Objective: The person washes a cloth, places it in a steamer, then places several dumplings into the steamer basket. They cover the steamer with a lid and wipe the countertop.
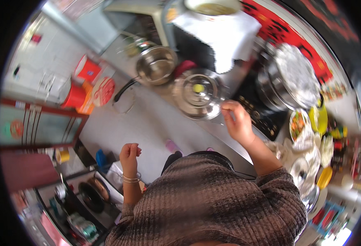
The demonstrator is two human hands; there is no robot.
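Observation:
My right hand (236, 120), fingers curled, is at the near right edge of a round steel lid or pan (196, 106) on the counter; blur hides whether the fingertips touch it. A small yellow-green round thing (198, 88) shows at its middle. My left hand (130, 153) is loosely closed with nothing visible in it, low over the floor beside my body, bracelets at its wrist. Beyond the lid stands a steel saucepan (156, 66) with a black handle. A black gas stove (255, 117) carries a large steel steamer pot (297, 77) to the right.
A white bowl (214, 7) holds liquid at the top. A plate of colourful food (298, 124) stands right of the stove. Red tubs (74, 96) stand at the left, and an open rack (76, 196) with pans is at lower left.

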